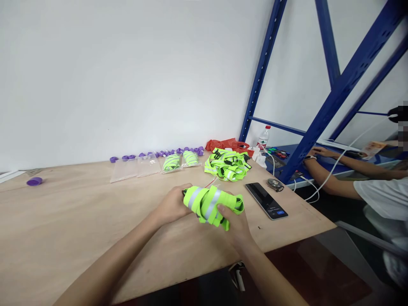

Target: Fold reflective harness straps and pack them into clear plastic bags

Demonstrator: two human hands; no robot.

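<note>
A folded bundle of neon-yellow reflective strap (208,204) with silver bands is held up over the table's front part. My left hand (174,205) grips its left end, most of the fingers hidden behind it. Around the right end my right hand (236,223) is closed, thumb pressed on the front. Behind the bundle lies a loose heap of the same reflective straps (228,165) with black buckles. Two clear bags with rolled straps, one bag (172,162) left of the other bag (190,158), lie farther back beside flat clear bags (124,170).
Several purple caps (159,153) line the wall, and one purple cup (34,181) lies far left. To the right are a phone (267,201), a tape measure (274,184), a red plastic bag (226,145), a bottle (263,138) and a blue rack (306,148). Another person's arms (331,180) are beyond.
</note>
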